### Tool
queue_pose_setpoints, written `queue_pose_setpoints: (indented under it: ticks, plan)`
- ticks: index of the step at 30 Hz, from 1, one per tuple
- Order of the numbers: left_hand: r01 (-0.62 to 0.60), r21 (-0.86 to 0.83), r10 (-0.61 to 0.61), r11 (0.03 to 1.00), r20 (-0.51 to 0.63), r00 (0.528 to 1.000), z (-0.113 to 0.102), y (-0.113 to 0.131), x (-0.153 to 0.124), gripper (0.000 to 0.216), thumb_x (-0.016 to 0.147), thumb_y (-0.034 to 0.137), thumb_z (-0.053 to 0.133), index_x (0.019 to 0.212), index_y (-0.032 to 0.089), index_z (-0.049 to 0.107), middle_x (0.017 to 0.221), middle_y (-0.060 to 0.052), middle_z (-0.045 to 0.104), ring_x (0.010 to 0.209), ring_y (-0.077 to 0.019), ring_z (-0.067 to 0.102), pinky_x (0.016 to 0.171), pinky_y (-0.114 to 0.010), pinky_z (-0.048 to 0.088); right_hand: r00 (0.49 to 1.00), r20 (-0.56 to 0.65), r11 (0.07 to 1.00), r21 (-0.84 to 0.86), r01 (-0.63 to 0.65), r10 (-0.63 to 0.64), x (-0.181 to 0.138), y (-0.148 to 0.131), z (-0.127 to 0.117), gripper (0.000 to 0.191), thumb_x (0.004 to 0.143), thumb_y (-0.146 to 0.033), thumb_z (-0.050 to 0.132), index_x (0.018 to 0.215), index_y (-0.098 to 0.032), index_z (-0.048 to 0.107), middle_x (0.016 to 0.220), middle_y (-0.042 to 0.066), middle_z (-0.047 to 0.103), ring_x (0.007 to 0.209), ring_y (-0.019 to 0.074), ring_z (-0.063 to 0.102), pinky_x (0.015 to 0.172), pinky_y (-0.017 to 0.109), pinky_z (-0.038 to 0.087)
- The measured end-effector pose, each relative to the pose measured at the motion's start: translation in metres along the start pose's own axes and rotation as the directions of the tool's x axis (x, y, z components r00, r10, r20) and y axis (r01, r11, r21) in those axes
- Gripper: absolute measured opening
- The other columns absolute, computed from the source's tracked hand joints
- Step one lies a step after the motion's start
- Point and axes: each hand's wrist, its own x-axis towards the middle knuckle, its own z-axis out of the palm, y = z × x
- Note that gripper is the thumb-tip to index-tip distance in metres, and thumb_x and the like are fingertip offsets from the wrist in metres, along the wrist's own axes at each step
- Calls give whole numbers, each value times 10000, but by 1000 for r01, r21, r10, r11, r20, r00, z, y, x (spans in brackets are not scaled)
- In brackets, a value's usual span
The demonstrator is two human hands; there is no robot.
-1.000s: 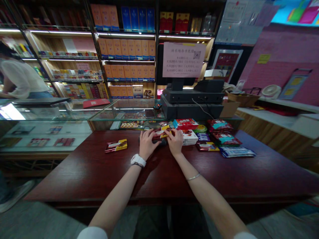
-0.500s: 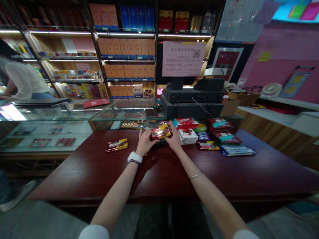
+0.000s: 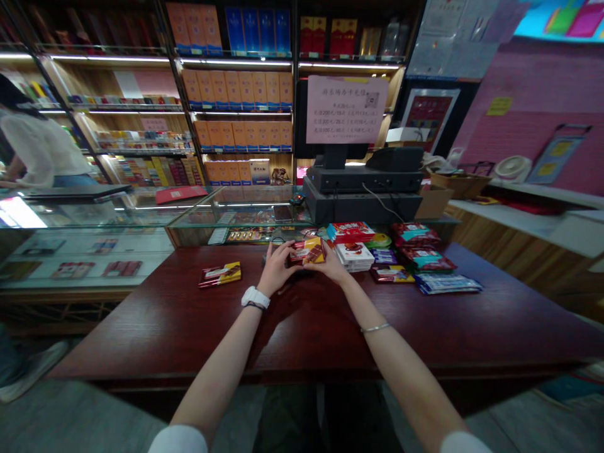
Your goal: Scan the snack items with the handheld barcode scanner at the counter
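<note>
Between my two hands a red and yellow chocolate bar (image 3: 309,250) is held up over the dark wooden table (image 3: 189,340). My left hand (image 3: 277,269) grips its left end, and my right hand (image 3: 334,267) has fingers closed on its right end. On the table to the left lies a similar red and yellow bar pack (image 3: 219,275). Right of my hands stand stacked white boxes (image 3: 353,257) with red boxes (image 3: 350,231) behind them. Another red and yellow bar (image 3: 392,274) lies beside a purple packet (image 3: 384,257). A dark object under the held bar is mostly hidden.
Dark red bags (image 3: 427,259) and blue-white packets (image 3: 448,284) lie at the right. Behind the table is a glass display counter (image 3: 245,217) with a black register and monitor carrying a paper sign (image 3: 346,110). A person in a white top (image 3: 44,148) stands far left.
The chocolate bar has turned slightly in my hands, its printed face now more level and less glaring. My right hand has shifted a little lower and to the right.
</note>
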Motion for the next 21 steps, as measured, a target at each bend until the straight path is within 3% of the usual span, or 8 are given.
queue_pose_setpoints:
  ticks: [5,9,12,16,21]
  plan:
    - [2,25,-1,1000,-55,998,2,-2,0,280,841,281,655,1113,250,593,1441,-105,550,1357,-246,496,1217,-556,190,980,-98,951,-275,142,-175,3,5,-1,791,693,-446,800,1366,-182,479,1254,129,633,1118,256,644,981,420,531]
    - [-11,30,14,999,-122,992,-1,3,-2,331,890,280,578,1218,241,555,1450,-109,538,1362,-220,487,1222,-510,214,942,-56,773,-589,236,-331,2,2,-5,695,731,-347,777,1358,-216,506,1313,123,558,1257,276,531,1080,454,437]
    - [-60,47,65,997,-116,991,-7,10,-4,399,896,296,555,1289,236,520,1470,-110,516,1373,-220,472,1229,-497,207,950,30,621,-750,227,-311,-1,0,-4,648,753,-263,731,1370,-264,532,1282,97,535,1239,277,516,1100,479,400]
    - [-154,81,159,985,-56,986,-11,15,-5,501,854,318,599,1337,228,498,1455,-105,534,1365,-236,481,1243,-499,178,962,79,447,-873,194,-263,-5,1,0,720,755,-234,703,1437,-321,488,1241,82,520,1200,290,512,1151,559,292]
    - [-217,147,217,965,16,976,-5,10,-5,563,811,384,687,1330,243,524,1455,-97,537,1373,-259,473,1250,-512,164,965,73,343,-926,160,-251,-7,3,3,757,779,-243,681,1485,-331,424,1226,95,520,1214,304,492,1174,584,231]
